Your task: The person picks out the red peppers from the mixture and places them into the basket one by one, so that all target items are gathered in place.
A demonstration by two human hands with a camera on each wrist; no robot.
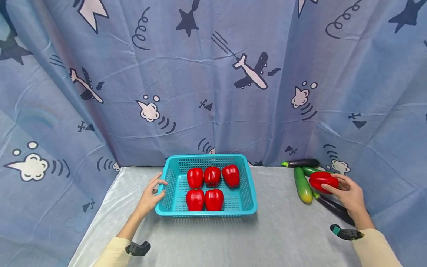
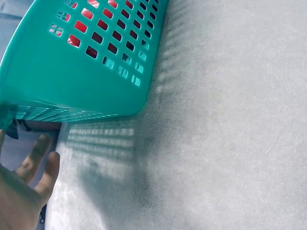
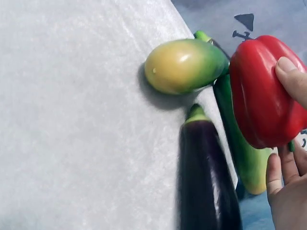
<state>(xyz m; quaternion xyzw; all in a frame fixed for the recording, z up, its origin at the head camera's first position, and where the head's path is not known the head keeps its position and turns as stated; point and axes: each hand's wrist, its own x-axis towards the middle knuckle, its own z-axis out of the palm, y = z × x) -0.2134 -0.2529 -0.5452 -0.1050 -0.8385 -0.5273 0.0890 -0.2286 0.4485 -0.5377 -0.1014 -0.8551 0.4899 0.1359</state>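
Note:
A glossy red bell pepper [image 3: 264, 91] is held in my right hand [image 1: 350, 194], the thumb pressed on one side and the fingers on the other. It hangs over a group of green and purple vegetables at the table's right side. On the left, my left hand [image 1: 151, 194] is at the left rim of a turquoise plastic basket [image 1: 251, 193], fingers spread and fingertips overlapping the rim in the head view. Several red bell peppers [image 1: 213, 200] stand inside the basket in two rows. Part of the left hand falls outside the left wrist view.
Below the held pepper lie a dark eggplant [image 3: 206, 177], a green cucumber-like vegetable with a yellow end [image 1: 303, 187] and another green one [image 3: 249, 167]. A second eggplant [image 1: 303, 162] lies at the back edge. A patterned blue curtain [image 1: 213, 92] encloses the pale table [image 1: 273, 230].

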